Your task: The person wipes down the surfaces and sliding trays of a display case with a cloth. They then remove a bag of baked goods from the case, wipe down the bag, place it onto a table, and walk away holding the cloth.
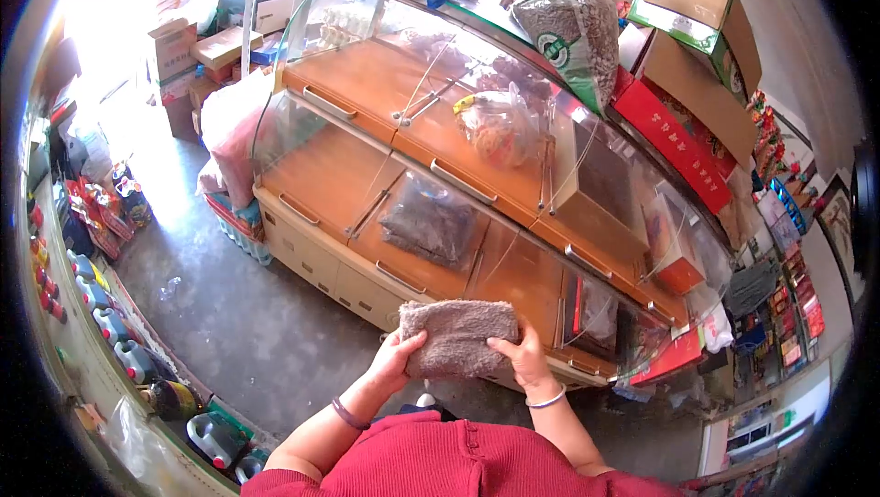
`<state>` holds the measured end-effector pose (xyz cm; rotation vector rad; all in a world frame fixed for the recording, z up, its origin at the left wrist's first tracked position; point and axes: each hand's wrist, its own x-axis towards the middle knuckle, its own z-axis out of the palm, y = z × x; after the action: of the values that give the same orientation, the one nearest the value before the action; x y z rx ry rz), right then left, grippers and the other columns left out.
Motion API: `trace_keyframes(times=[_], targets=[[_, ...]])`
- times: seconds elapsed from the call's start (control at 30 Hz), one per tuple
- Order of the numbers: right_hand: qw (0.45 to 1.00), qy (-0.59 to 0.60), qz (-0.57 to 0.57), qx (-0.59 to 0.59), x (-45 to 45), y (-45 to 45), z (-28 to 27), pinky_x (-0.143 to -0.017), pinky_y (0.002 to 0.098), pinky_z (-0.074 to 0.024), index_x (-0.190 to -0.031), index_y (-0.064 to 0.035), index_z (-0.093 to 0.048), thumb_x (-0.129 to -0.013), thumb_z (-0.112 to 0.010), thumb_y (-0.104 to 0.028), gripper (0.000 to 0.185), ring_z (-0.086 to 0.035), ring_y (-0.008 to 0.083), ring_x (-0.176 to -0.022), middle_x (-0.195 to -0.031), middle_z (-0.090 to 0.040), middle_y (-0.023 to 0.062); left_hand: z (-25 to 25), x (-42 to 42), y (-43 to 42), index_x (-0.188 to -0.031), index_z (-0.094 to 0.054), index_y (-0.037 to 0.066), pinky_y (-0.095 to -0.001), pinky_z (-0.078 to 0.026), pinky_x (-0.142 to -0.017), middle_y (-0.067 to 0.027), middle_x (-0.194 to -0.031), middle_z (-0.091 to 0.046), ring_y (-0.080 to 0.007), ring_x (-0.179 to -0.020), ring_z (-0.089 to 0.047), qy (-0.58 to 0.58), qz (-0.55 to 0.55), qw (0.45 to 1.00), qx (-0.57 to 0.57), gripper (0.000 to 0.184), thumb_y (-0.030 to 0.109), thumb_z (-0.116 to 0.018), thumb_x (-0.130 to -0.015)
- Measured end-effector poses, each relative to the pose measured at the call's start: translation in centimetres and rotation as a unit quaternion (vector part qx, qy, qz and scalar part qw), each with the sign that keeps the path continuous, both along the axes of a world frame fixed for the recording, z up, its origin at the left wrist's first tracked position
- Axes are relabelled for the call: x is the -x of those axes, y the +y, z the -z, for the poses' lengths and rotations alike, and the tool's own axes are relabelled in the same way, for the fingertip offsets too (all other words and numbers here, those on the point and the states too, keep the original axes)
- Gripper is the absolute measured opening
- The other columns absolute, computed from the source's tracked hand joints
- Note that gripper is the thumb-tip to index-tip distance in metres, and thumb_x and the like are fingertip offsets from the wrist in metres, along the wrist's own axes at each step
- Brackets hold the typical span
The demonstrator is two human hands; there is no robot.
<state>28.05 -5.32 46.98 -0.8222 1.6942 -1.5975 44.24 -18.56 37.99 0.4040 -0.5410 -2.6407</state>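
Red top [403,462]; forearms [321,429] stretched forward, hands [396,359] pinching folded grey-brown cloth [458,334], thumbs [415,342] uppermost, underside grip unclear.

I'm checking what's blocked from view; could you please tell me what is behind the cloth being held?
Around the cloth, the display case and floor show beyond. Part of the case's lower front is covered, so whatever lies directly behind cannot be seen.
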Motion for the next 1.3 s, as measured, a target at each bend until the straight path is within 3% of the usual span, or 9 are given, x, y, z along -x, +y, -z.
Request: trace_keyframes(times=[0.13, 0.2, 0.27, 0.37, 0.4, 0.47, 0.6, 0.77, 1.3], targets=[[0.989, -0.133, 0.015, 0.056, -1.2, 0.8, 3.3, -0.097, 0.0337, -0.0387, -0.131, 0.0009, -0.039, -0.077, -0.068, -0.005, 0.062, -0.05, 0.02, -0.111, -0.121, -0.053, 0.0073, -2.2, -1.2, 0.6, -0.121, -0.049, 0.002, -0.0359, -0.048, -0.089, -0.0086, -0.111, -0.059, -0.0205, -0.1, -0.058, 0.013, 0.065, 0.998, 0.003, 0.04, 0.019, -0.061, -0.088], [0.98, -0.198, -0.03, 0.004, -2.1, 1.8, 5.1, -0.101, 0.0344, -0.0355, -0.134, -0.0004, -0.037, -0.083, -0.063, -0.013, 0.058, -0.047, 0.0208, -0.116, -0.124, -0.051, 0.0072, -3.4, -1.6, 1.0, -0.121, -0.049, 0.001, -0.0359, -0.048, -0.088, -0.009, -0.112, -0.058, -0.0201, -0.1, -0.058, 0.023, 0.117, 0.993, -0.014, 0.041, 0.02, -0.061, -0.088], [0.915, -0.39, -0.045, -0.098, -3.2, 1.5, 6.7, -0.102, 0.0371, -0.0365, -0.132, -0.0029, -0.041, -0.089, -0.056, -0.023, 0.05, -0.047, 0.0212, -0.117, -0.126, -0.05, 0.0082, -4.0, -1.9, 1.5, -0.121, -0.049, 0.002, -0.0358, -0.048, -0.088, -0.009, -0.112, -0.059, -0.0198, -0.1, -0.059, 0.017, 0.14, 0.99, -0.026, 0.041, 0.021, -0.061, -0.087], [0.883, -0.452, -0.117, -0.039, -4.0, 0.5, 8.4, -0.092, 0.0395, -0.047, -0.131, -0.0044, -0.042, -0.093, -0.046, -0.03, 0.046, -0.056, 0.0238, -0.107, -0.127, -0.051, 0.0116, -3.0, -3.0, 1.5, -0.12, -0.05, 0.002, -0.0352, -0.049, -0.086, -0.0088, -0.11, -0.06, -0.019, -0.098, -0.059, 0.0, 0.152, 0.988, -0.032, 0.042, 0.023, -0.063, -0.087], [0.887, -0.442, -0.123, -0.049, -4.1, 0.3, 8.3, -0.092, 0.0395, -0.047, -0.131, -0.0044, -0.042, -0.093, -0.046, -0.03, 0.046, -0.056, 0.0238, -0.107, -0.127, -0.051, 0.0116, -2.6, -2.9, 1.1, -0.12, -0.05, 0.002, -0.0349, -0.049, -0.085, -0.0087, -0.11, -0.06, -0.0186, -0.098, -0.059, -0.009, 0.147, 0.989, -0.022, 0.042, 0.023, -0.063, -0.086], [0.898, -0.422, 0.015, -0.126, -4.7, 1.7, 8.0, -0.095, 0.0409, -0.0448, -0.129, -0.004, -0.043, -0.092, -0.047, -0.03, 0.045, -0.055, 0.026, -0.11, -0.127, -0.051, 0.0127, -0.9, -2.8, 1.0, -0.119, -0.05, 0.001, -0.034, -0.049, -0.084, -0.0084, -0.108, -0.061, -0.0183, -0.096, -0.06, 0.008, 0.125, 0.992, -0.029, 0.043, 0.024, -0.065, -0.085], [0.915, -0.388, 0.076, -0.083, -3.8, 1.6, 6.9, -0.096, 0.0449, -0.041, -0.123, -0.0056, -0.048, -0.085, -0.056, -0.031, 0.047, -0.053, 0.0297, -0.11, -0.121, -0.056, 0.0116, 1.3, -3.1, 1.1, -0.118, -0.051, 0.001, -0.0337, -0.049, -0.085, -0.0082, -0.109, -0.06, -0.0181, -0.097, -0.059, 0.013, 0.053, 0.996, -0.075, 0.04, 0.018, -0.064, -0.085], [0.926, -0.364, 0.066, -0.081, -2.2, 1.8, 7.7, -0.1, 0.0469, -0.0374, -0.128, -0.0043, -0.043, -0.078, -0.066, -0.029, 0.06, -0.05, 0.0329, -0.113, -0.124, -0.052, 0.0141, 3.2, -3.2, 1.4, -0.119, -0.051, 0.003, -0.0379, -0.048, -0.086, -0.0094, -0.111, -0.06, -0.0217, -0.1, -0.058, -0.011, 0.023, 0.993, -0.116, 0.038, 0.015, -0.062, -0.085], [0.903, -0.391, 0.092, -0.153, -3.1, 0.7, 9.7, -0.094, 0.0428, -0.0419, -0.121, -0.0034, -0.051, -0.085, -0.057, -0.036, 0.049, -0.055, 0.0293, -0.106, -0.118, -0.058, 0.0123, 8.0, -3.4, 2.1, -0.119, -0.052, 0.001, -0.0325, -0.046, -0.086, -0.0068, -0.109, -0.061, -0.0163, -0.098, -0.057, -0.039, 0.053, 0.991, -0.114, 0.038, 0.018, -0.062, -0.086]])
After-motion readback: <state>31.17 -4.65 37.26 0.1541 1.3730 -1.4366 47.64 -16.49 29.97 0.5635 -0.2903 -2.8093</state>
